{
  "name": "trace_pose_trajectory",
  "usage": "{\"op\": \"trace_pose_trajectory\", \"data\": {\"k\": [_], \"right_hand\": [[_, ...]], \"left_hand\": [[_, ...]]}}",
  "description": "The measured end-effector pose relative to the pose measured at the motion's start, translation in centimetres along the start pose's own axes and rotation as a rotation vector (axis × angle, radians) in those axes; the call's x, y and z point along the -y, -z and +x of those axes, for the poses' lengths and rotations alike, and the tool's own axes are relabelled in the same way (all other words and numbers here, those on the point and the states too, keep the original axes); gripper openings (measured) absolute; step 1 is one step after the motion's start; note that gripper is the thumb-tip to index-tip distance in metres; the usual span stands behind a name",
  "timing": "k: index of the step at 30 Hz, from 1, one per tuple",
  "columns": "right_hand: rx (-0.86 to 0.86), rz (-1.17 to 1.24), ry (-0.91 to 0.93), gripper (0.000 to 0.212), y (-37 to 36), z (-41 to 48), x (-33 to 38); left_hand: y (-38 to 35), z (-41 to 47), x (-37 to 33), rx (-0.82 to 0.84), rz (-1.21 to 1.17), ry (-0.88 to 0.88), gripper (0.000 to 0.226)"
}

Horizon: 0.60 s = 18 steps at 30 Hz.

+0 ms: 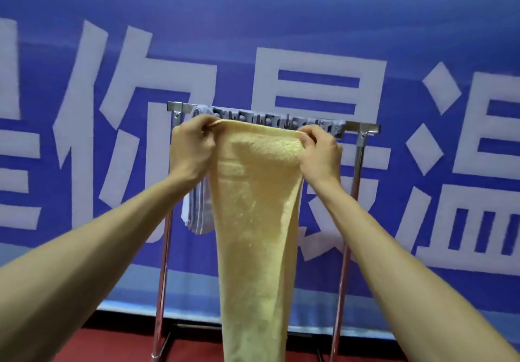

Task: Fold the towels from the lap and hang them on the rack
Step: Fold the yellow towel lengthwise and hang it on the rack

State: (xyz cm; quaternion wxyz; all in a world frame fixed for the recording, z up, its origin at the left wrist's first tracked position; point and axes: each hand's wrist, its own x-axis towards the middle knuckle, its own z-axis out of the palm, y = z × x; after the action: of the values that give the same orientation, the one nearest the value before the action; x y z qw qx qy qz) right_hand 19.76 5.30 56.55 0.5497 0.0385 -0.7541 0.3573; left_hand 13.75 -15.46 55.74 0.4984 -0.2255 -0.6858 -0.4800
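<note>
Now I see left hand (194,148) and right hand (320,153) pinching top corners of yellow towel (256,207), mid-frame, stretched wide at rack (365,128) bar, likely so it drapes flat beside grey towel (197,209).

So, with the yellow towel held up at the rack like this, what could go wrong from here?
The left hand and right hand only pinch the top corners of the yellow towel, and most of it hangs below; draped unevenly over the rack, it may slide off. The left hand is right by the grey towel already hung, so that one might get nudged or covered.
</note>
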Motion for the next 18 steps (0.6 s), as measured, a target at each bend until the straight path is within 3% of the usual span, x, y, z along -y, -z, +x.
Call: {"op": "trace_pose_trajectory", "data": {"k": [3, 11, 15, 18], "right_hand": [[-0.031, 0.007, 0.027, 0.019, 0.8, 1.8, 1.8], [-0.024, -0.055, 0.089, 0.020, 1.8, 3.7, 2.5], [0.026, -0.087, -0.035, 0.019, 2.3, 3.8, 1.4], [0.173, -0.117, -0.166, 0.026, 2.4, 3.1, -0.2]], "left_hand": [[-0.1, 1.6, -1.0, 0.099, 0.148, 0.013, 0.015], [-0.5, 2.9, -2.7, 0.083, -0.046, 0.243, 0.014], [-0.7, 2.3, -2.9, 0.195, -0.067, 0.239, 0.014], [-0.7, 1.0, -2.5, 0.327, -0.138, 0.264, 0.015]]}}
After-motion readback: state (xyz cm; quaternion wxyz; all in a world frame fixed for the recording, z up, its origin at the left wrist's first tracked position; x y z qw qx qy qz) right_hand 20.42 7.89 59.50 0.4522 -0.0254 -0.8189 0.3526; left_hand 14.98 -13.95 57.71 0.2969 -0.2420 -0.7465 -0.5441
